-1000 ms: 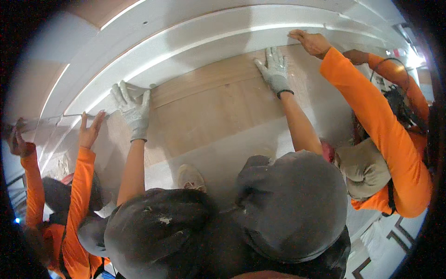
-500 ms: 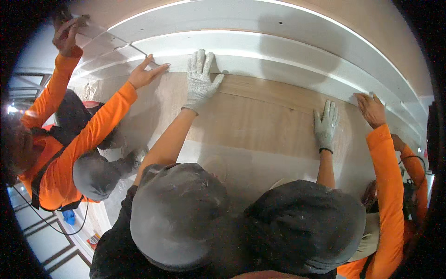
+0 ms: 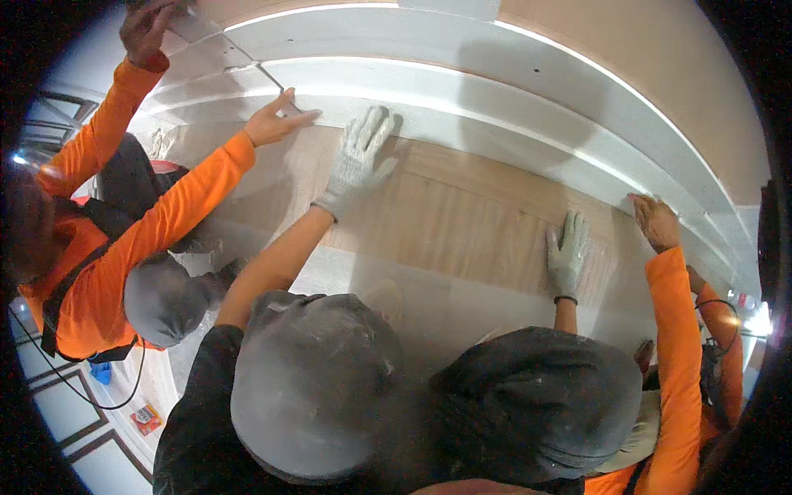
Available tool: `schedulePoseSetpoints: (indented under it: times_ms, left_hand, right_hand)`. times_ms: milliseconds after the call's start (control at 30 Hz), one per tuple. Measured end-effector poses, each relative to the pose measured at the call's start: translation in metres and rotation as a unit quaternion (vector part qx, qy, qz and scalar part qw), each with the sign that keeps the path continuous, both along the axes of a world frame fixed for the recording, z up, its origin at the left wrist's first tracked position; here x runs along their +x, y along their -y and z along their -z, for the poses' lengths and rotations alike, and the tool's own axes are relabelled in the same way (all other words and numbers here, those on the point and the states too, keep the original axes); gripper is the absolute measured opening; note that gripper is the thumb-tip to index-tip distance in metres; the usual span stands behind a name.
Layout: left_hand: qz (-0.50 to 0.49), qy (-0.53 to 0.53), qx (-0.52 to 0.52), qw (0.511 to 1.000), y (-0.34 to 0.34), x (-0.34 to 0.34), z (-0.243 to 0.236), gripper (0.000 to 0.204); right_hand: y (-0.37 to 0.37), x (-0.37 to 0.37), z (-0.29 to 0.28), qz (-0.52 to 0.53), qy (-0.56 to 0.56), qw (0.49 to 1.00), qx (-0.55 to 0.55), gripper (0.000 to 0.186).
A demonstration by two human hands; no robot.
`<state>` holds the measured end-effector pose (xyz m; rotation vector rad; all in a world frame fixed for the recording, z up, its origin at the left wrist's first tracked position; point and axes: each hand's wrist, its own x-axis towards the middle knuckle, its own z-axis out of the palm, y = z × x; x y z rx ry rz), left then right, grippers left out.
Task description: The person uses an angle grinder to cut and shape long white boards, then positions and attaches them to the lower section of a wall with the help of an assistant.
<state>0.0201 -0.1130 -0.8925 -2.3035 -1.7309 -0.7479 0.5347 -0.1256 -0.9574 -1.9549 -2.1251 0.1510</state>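
My left hand (image 3: 360, 161), in a light grey knit glove, is open with its fingers stretched out over the lower strip of a long white skirting board (image 3: 429, 111). Whether the fingertips touch the board I cannot tell. Lower and to the right, my right hand (image 3: 568, 257), gloved the same way, lies spread over the wood-look floor (image 3: 445, 206), just short of the board. Nothing is in either hand. A seam (image 3: 268, 76) crosses the board to the left of my left hand.
At left, a co-worker in orange sleeves has one hand (image 3: 280, 121) by the seam and the other (image 3: 147, 33) farther up. Another orange-sleeved person's hand (image 3: 656, 223) rests at the board on the right. My dark-trousered knees (image 3: 309, 388) fill the front. A cable (image 3: 124, 404) loops at lower left.
The view has shifted and turned slightly. My left hand has drawn down a little from the white board and tilted to the right. The right hand remains spread over the floor.
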Motion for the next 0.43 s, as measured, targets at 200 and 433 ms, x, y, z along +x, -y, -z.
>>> schedulePoseSetpoints:
  times_ms: [200, 433]
  left_hand:
    - [-0.058, 0.112, -0.159, 0.979, 0.144, -0.031, 0.018, 0.072]
    - [-0.115, 0.107, -0.23, 0.96, 0.388, -0.122, 0.064, 0.066]
  right_hand:
    - [0.046, 0.012, 0.011, -0.055, -0.14, 0.983, -0.103, 0.079]
    - [0.089, 0.051, 0.009, -0.165, 0.036, 0.954, -0.247, 0.074]
